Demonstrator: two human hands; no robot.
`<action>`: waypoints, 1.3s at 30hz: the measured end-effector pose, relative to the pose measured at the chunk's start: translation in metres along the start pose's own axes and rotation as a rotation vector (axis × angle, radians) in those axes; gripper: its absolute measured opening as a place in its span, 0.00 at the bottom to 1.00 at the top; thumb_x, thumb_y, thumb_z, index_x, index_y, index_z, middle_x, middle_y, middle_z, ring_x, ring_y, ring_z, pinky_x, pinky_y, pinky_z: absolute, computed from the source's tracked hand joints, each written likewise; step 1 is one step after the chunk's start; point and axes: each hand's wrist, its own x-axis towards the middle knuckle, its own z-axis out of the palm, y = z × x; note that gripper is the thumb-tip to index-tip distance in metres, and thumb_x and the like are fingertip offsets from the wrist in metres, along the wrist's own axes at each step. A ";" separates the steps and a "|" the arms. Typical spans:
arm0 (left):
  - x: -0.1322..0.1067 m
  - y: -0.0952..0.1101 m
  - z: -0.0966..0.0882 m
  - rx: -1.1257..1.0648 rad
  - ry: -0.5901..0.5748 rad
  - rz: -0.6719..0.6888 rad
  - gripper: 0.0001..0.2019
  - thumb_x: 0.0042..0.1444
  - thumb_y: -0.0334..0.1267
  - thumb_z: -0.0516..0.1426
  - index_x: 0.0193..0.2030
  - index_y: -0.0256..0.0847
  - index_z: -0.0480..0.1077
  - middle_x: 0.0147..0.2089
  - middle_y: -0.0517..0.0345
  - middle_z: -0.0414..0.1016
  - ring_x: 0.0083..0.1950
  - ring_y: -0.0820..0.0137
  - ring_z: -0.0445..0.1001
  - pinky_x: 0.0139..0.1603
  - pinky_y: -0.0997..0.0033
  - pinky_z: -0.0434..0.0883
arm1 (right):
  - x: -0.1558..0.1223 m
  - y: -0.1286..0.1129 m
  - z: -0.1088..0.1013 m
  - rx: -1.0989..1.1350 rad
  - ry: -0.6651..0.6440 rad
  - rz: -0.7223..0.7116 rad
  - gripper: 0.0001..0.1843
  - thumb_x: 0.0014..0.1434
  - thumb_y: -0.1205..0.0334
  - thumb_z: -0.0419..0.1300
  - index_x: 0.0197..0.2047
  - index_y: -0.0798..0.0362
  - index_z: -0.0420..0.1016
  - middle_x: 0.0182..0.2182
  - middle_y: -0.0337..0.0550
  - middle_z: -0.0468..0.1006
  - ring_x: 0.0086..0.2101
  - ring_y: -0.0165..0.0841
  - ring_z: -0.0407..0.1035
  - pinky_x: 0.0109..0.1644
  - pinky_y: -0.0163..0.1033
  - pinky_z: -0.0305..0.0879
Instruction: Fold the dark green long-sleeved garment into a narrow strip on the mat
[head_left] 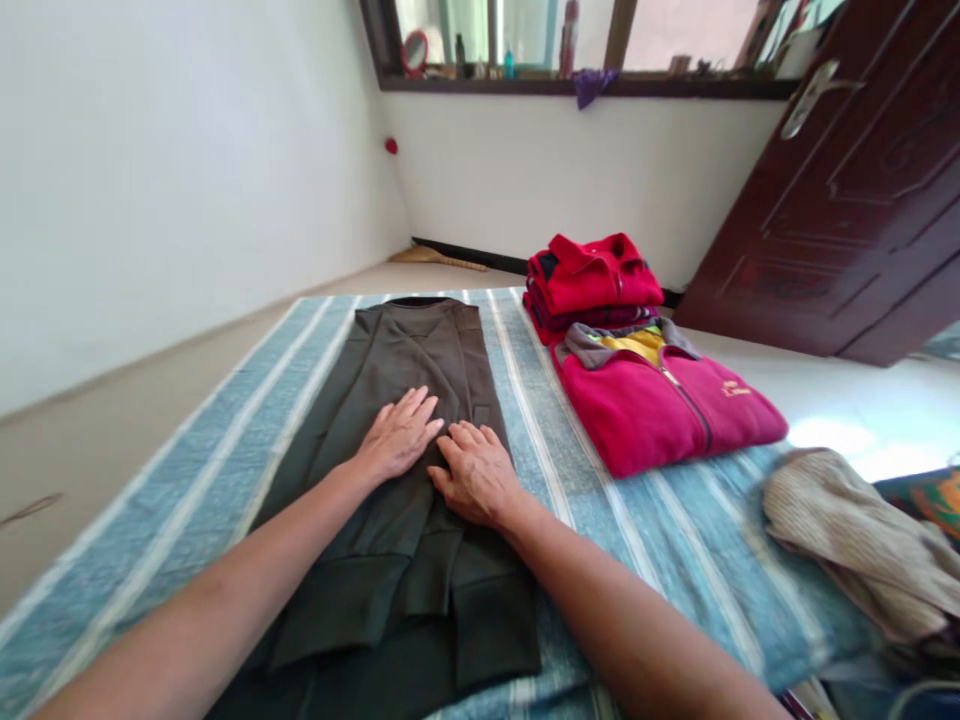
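Observation:
A dark grey-green garment with ribbed cuffs (375, 350) lies lengthwise on the striped blue bedspread, its sides and sleeves folded inward. Flat on its middle rests my left hand (399, 435), fingers stretched out and pointing away from me. Just to the right, my right hand (476, 470) presses on the same cloth, palm down with its fingers extended. The fingertips of both hands come close together. Neither hand grips anything. The cuffs and hem are at the near end, partly between my forearms.
Right of the garment sit a folded magenta zip jacket (630, 420) and a stack of red clothes (592, 275). A crumpled beige cloth (855, 530) lies at the bedspread's (247, 430) right edge. Beyond are a broom (439, 258), a windowsill (517, 86) with bottles, and a brown door (847, 190).

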 end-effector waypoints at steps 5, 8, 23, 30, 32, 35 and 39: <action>0.004 0.001 0.002 0.056 0.008 0.016 0.25 0.66 0.42 0.42 0.66 0.34 0.56 0.71 0.44 0.49 0.71 0.59 0.46 0.65 0.53 0.53 | 0.002 0.003 -0.001 -0.028 -0.003 0.006 0.19 0.63 0.51 0.54 0.51 0.55 0.68 0.50 0.49 0.71 0.53 0.40 0.60 0.58 0.47 0.53; 0.002 0.008 -0.007 0.075 -0.011 0.016 0.24 0.66 0.39 0.42 0.66 0.31 0.55 0.70 0.43 0.49 0.71 0.58 0.47 0.65 0.53 0.53 | 0.003 0.003 0.001 -0.038 0.001 -0.001 0.19 0.63 0.51 0.54 0.51 0.55 0.67 0.49 0.48 0.71 0.53 0.39 0.59 0.57 0.46 0.54; -0.012 0.020 -0.020 0.103 -0.099 -0.071 0.23 0.67 0.40 0.40 0.65 0.32 0.55 0.71 0.45 0.50 0.70 0.62 0.48 0.65 0.54 0.53 | 0.002 0.005 -0.005 -0.067 -0.008 -0.014 0.17 0.64 0.51 0.52 0.48 0.54 0.68 0.47 0.47 0.71 0.52 0.38 0.60 0.56 0.45 0.54; -0.013 0.019 -0.014 0.065 -0.056 -0.067 0.24 0.67 0.41 0.41 0.66 0.32 0.54 0.71 0.46 0.50 0.70 0.62 0.48 0.66 0.54 0.51 | 0.002 0.006 -0.002 -0.065 -0.008 -0.014 0.17 0.63 0.51 0.53 0.49 0.54 0.68 0.47 0.47 0.72 0.52 0.38 0.60 0.55 0.45 0.54; -0.013 0.017 -0.011 0.054 -0.032 -0.067 0.24 0.67 0.41 0.41 0.65 0.32 0.55 0.70 0.45 0.50 0.70 0.61 0.48 0.66 0.53 0.50 | 0.002 0.006 -0.002 -0.061 0.001 -0.014 0.17 0.63 0.51 0.54 0.49 0.54 0.68 0.47 0.46 0.72 0.52 0.38 0.60 0.56 0.45 0.55; -0.014 0.016 -0.008 0.060 -0.022 -0.078 0.24 0.66 0.42 0.41 0.65 0.35 0.56 0.70 0.46 0.51 0.70 0.61 0.48 0.66 0.52 0.51 | 0.001 0.003 -0.001 -0.043 -0.005 -0.009 0.16 0.63 0.53 0.54 0.49 0.53 0.68 0.47 0.47 0.72 0.53 0.39 0.60 0.56 0.45 0.55; -0.018 0.018 -0.008 0.045 -0.014 -0.085 0.24 0.66 0.43 0.41 0.66 0.36 0.57 0.70 0.47 0.51 0.70 0.62 0.49 0.66 0.52 0.52 | -0.001 0.001 0.001 -0.013 -0.005 -0.001 0.16 0.63 0.54 0.54 0.50 0.54 0.69 0.50 0.50 0.72 0.55 0.39 0.59 0.58 0.46 0.53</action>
